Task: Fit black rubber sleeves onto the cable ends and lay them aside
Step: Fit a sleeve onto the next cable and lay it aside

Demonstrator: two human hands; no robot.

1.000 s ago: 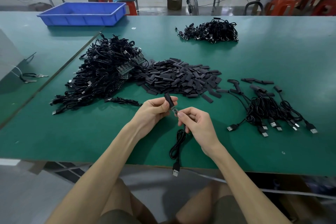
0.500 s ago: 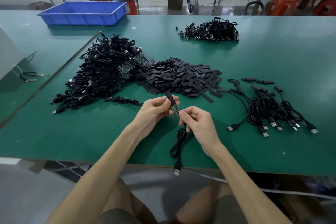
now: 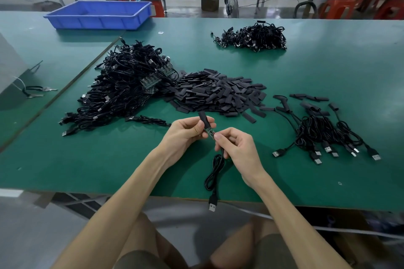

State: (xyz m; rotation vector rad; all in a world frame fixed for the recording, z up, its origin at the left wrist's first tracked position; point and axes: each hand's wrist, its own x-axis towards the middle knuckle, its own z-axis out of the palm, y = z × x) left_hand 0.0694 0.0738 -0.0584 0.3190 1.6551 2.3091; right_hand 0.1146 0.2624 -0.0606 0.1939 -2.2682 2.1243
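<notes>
A black rubber sleeve (image 3: 202,118) is pinched between the thumb and curled fingers of the left hand (image 3: 185,135), its upper end projecting above the fingertips. The cable (image 3: 215,170) is pinched just below its small green circuit board (image 3: 209,132) by the thumb and forefinger of the right hand (image 3: 238,150), the remaining fingers being curled. The board is seen between the two hands, its upper part entering the sleeve's lower mouth. Both hands are held close together above the near part of the green table (image 3: 328,72). From the right hand the cable is hung in a loop, and its plug (image 3: 212,204) is suspended just past the table's near edge. Beyond the hands a heap of loose sleeves (image 3: 218,94) is spread, adjoined on the left by a large tangle of bare cables (image 3: 126,89). To the right, well apart from the hands, a small group of sleeved cables (image 3: 323,131) is laid with the plugs turned toward the near edge. A further bundle of cables (image 3: 253,36) is placed far back, and a blue tray (image 3: 98,15) at the far left.
</notes>
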